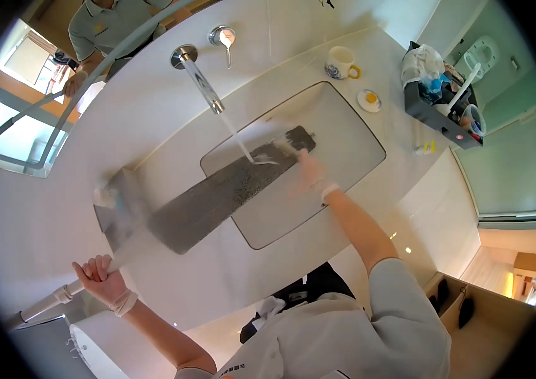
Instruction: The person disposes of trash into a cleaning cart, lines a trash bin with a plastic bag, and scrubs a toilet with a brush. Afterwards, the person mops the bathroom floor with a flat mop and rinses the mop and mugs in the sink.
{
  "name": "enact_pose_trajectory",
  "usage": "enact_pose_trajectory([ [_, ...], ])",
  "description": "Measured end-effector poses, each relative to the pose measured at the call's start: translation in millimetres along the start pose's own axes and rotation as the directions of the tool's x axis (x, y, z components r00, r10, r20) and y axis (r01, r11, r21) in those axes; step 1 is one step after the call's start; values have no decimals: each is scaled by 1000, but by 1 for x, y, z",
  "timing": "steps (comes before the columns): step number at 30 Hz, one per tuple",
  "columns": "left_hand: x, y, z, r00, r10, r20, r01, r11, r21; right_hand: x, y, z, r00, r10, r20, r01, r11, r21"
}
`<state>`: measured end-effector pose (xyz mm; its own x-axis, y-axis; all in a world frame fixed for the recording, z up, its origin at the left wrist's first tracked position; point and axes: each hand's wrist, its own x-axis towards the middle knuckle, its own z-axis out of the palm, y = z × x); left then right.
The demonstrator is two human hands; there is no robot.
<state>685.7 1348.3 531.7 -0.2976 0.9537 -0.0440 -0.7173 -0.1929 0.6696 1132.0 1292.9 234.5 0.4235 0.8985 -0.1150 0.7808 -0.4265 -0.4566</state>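
Observation:
My left hand (pixel 102 287), in a thin see-through glove, is closed round the pale pole of a flat mop (pixel 69 292). The mop's long dark grey pad (pixel 201 211) lies slanted across the counter edge and over the white sink (pixel 343 139). Water runs from the chrome spout (pixel 201 82) onto the wet pad. At the pad's far end is my right hand (pixel 309 174), also gloved and blurred by motion. Its fingers seem closed on a pale, smeared object (pixel 285 148) against the pad, whose kind I cannot make out.
A chrome tap lever (pixel 223 39) sits on the wall beside the spout. Behind the sink stand a patterned mug (pixel 340 63) and a small white dish (pixel 369 101) with a yellow centre. A dark grey caddy (pixel 435 110) of cleaning things is at the right. A mirror (pixel 34 120) hangs left.

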Motion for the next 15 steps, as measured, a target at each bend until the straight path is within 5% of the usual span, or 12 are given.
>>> enact_pose_trajectory([
  [4, -2, -6, 12, 1000, 27, -8, -27, 1000, 12, 28, 27, 14, 993, 113, -21, -114, 993, -39],
  [6, 5, -9, 16, 998, 58, 15, -59, 997, 53, 10, -25, 6, 991, 73, 114, -76, 997, 23],
  [8, 14, -10, 24, 996, 85, 37, -88, 991, 101, -37, -64, -6, 981, -167, 98, 168, 986, 1],
  [9, 20, -12, 33, 993, 115, -22, -110, 983, 145, -36, -63, -18, 981, -168, 95, 168, 986, 8],
  [11, 34, -18, 48, 986, 148, -78, -131, 973, 190, -27, -44, -38, 996, -87, 20, 80, 968, 236],
  [14, 60, -17, 56, 996, 87, 19, -89, 971, 223, 15, 20, -24, 998, -59, -30, 61, 992, 109],
  [15, 61, -19, 63, 995, 92, 26, -95, 970, 225, 30, 24, -10, 994, 100, 44, -104, 991, 90],
])
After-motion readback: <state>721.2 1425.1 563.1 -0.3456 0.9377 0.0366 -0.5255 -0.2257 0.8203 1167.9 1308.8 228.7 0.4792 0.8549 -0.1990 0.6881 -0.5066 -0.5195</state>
